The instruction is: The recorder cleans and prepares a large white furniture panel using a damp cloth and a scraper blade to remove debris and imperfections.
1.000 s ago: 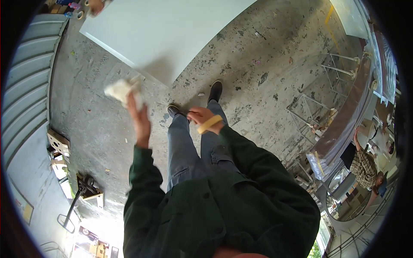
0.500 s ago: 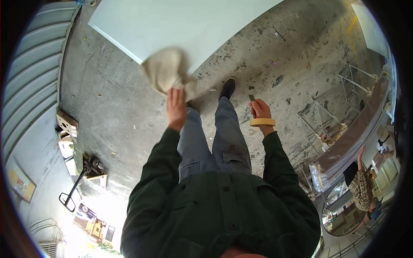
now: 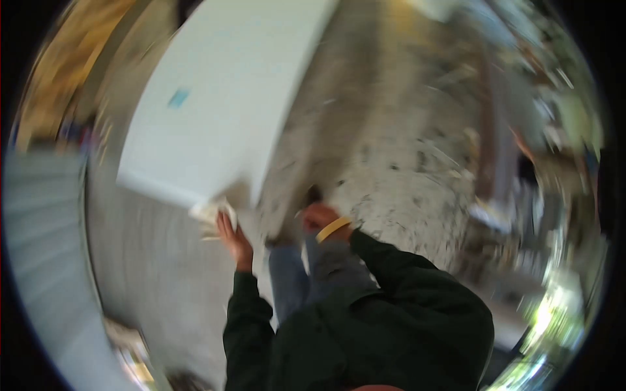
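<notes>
The picture is smeared by motion. My left hand [image 3: 233, 240] is raised in front of me and grips a pale crumpled cloth [image 3: 210, 212], which sits right at the near corner of a large white panel [image 3: 215, 98]. My right hand [image 3: 317, 217] hangs over my legs, to the right of the left hand and apart from the panel. A yellow ring like a tape roll [image 3: 334, 229] sits around its wrist. Its fingers look curled, but the blur hides whether they hold anything. I wear dark green sleeves and blue-grey trousers [image 3: 293, 287].
The floor [image 3: 404, 163] is speckled, paint-spattered concrete. A grey ribbed surface [image 3: 39, 221] curves along the left rim. Blurred metal frames and clutter [image 3: 508, 208] line the right side. Small items lie on the floor at the lower left [image 3: 127, 342].
The view has swung, so the white panel now fills the upper left. My left hand and the cloth have dropped to the panel's corner. My right hand has moved in over my legs.
</notes>
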Action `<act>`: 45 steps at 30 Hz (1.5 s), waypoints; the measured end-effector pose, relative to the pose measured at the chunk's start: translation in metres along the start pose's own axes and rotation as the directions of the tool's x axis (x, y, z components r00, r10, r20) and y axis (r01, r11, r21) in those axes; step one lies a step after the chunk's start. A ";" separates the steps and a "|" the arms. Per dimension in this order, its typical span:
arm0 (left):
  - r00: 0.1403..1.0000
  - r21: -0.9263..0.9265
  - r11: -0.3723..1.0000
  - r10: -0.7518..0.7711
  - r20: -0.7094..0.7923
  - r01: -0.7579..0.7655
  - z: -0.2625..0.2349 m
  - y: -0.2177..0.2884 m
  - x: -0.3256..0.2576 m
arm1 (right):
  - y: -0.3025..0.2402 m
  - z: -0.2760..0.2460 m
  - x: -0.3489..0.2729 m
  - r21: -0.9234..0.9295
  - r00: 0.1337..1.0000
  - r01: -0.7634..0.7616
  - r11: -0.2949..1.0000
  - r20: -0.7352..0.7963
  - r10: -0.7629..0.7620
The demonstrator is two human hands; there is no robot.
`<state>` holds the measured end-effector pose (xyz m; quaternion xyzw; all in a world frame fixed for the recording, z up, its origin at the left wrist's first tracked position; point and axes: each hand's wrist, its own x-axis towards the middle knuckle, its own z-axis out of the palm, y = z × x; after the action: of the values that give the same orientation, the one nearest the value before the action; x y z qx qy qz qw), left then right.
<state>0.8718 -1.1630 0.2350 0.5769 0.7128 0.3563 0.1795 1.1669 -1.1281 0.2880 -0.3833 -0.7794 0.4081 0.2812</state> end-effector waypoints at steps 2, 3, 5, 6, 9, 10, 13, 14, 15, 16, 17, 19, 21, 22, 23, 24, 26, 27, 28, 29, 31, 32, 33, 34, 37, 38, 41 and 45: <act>0.971 0.212 0.963 0.120 0.207 -0.165 0.016 -0.002 0.010 | -0.010 0.033 0.002 0.077 0.971 0.095 0.993 -0.229 -0.075; 0.968 0.368 0.926 -0.010 0.251 -0.086 0.014 -0.011 0.006 | -0.041 0.033 0.009 0.070 0.989 -0.038 0.997 -0.138 0.048; 0.973 0.353 0.926 0.055 0.222 -0.132 0.032 -0.004 0.010 | -0.048 0.031 0.001 0.804 0.670 -0.533 0.263 0.211 0.711; 0.957 0.443 0.893 -0.057 0.283 -0.078 0.038 0.005 0.011 | -0.049 0.027 -0.007 0.779 0.683 -0.534 0.329 0.168 0.711; 0.948 0.766 0.642 -0.218 0.231 -0.039 0.034 0.005 0.043 | -0.048 0.012 -0.021 0.732 0.681 -0.543 0.412 0.096 0.726; 0.974 0.774 0.633 -0.162 0.159 -0.022 0.027 -0.011 0.055 | -0.044 0.008 -0.020 0.682 0.727 -0.519 0.516 0.034 0.686; 0.997 0.813 0.583 -0.059 0.058 -0.013 0.011 -0.073 0.099 | -0.035 -0.004 -0.002 0.672 0.721 -0.506 0.540 -0.015 0.693; 0.983 0.773 0.632 0.173 -0.062 -0.062 0.000 -0.102 0.112 | -0.036 -0.013 0.011 0.738 0.689 -0.511 0.441 0.044 0.724; 0.996 0.771 0.635 0.090 -0.027 -0.037 -0.003 -0.103 0.126 | -0.031 -0.027 0.016 0.745 0.675 -0.506 0.435 0.027 0.737; 1.000 0.786 0.619 0.007 -0.027 0.017 -0.015 -0.117 0.140 | -0.030 -0.038 0.026 0.808 0.676 -0.472 0.353 0.075 0.733; 0.994 0.784 0.616 -0.106 -0.020 0.081 -0.016 -0.118 0.154 | -0.027 -0.046 0.028 0.861 0.668 -0.432 0.267 0.107 0.736; 0.998 0.786 0.617 -0.003 -0.065 0.053 -0.023 -0.133 0.170 | -0.015 -0.050 0.034 0.887 0.674 -0.385 0.255 0.081 0.734; 0.995 0.788 0.612 0.032 -0.099 0.059 -0.029 -0.151 0.184 | -0.011 -0.052 0.044 0.865 0.671 -0.376 0.334 0.005 0.741; 0.995 0.796 0.597 -0.034 -0.098 0.099 -0.032 -0.161 0.188 | -0.012 -0.051 0.048 0.864 0.670 -0.375 0.334 0.004 0.742; 0.985 0.771 0.636 0.106 -0.139 0.041 -0.036 -0.172 0.195 | -0.014 -0.050 0.053 0.852 0.667 -0.398 0.340 0.014 0.745; 0.984 0.770 0.637 0.106 -0.143 0.043 -0.039 -0.181 0.201 | -0.015 -0.048 0.057 0.838 0.662 -0.421 0.346 0.023 0.749; 0.988 0.785 0.613 0.044 -0.148 0.090 -0.047 -0.196 0.214 | -0.014 -0.035 0.062 0.762 0.652 -0.496 0.417 0.010 0.758; 0.989 0.782 0.609 -0.035 -0.141 0.132 -0.049 -0.200 0.222 | -0.010 -0.018 0.064 0.722 0.661 -0.458 0.519 -0.114 0.742; 0.990 0.778 0.615 -0.031 -0.135 0.126 -0.049 -0.204 0.232 | -0.006 -0.001 0.066 0.667 0.663 -0.422 0.614 -0.235 0.711; 0.983 0.780 0.621 0.081 -0.163 0.078 -0.058 -0.217 0.244 | -0.011 0.012 0.079 0.697 0.671 -0.359 0.621 -0.269 0.691; 0.962 0.784 0.621 0.201 -0.187 0.023 -0.076 -0.240 0.267 | -0.024 0.031 0.090 0.623 0.679 -0.402 0.671 -0.288 0.675; 0.929 0.776 0.630 0.296 -0.223 -0.015 -0.082 -0.250 0.279 | -0.036 0.036 0.100 0.538 0.686 -0.447 0.715 -0.307 0.660; 0.885 0.769 0.636 0.387 -0.259 -0.054 -0.090 -0.259 0.291 | -0.037 0.050 0.109 0.546 0.671 -0.454 0.704 -0.311 0.673; 0.968 0.771 0.635 0.156 -0.196 0.054 -0.100 -0.268 0.301 | -0.045 0.062 0.120 0.549 0.667 -0.446 0.707 -0.322 0.672; 0.996 0.720 0.690 0.000 -0.093 0.067 -0.125 -0.286 0.325 | -0.092 0.075 0.165 0.589 0.665 -0.447 0.673 -0.284 0.690; 0.998 0.684 0.727 -0.069 -0.013 0.059 -0.132 -0.286 0.331 | -0.106 0.076 0.177 0.592 0.658 -0.435 0.678 -0.305 0.689; 0.954 0.658 0.733 -0.292 0.076 0.171 -0.146 -0.271 0.336 | -0.137 0.078 0.213 0.447 0.570 -0.354 0.822 -0.594 0.568; 0.969 0.678 0.735 -0.183 0.168 0.022 -0.169 -0.255 0.338 | -0.207 0.013 0.235 0.290 0.284 -0.377 0.879 -0.868 0.408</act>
<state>0.4908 -0.9133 0.2199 0.5985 0.7990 -0.0020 0.0582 0.9521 -1.0165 0.4876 -0.7168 -0.3712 0.1977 0.5562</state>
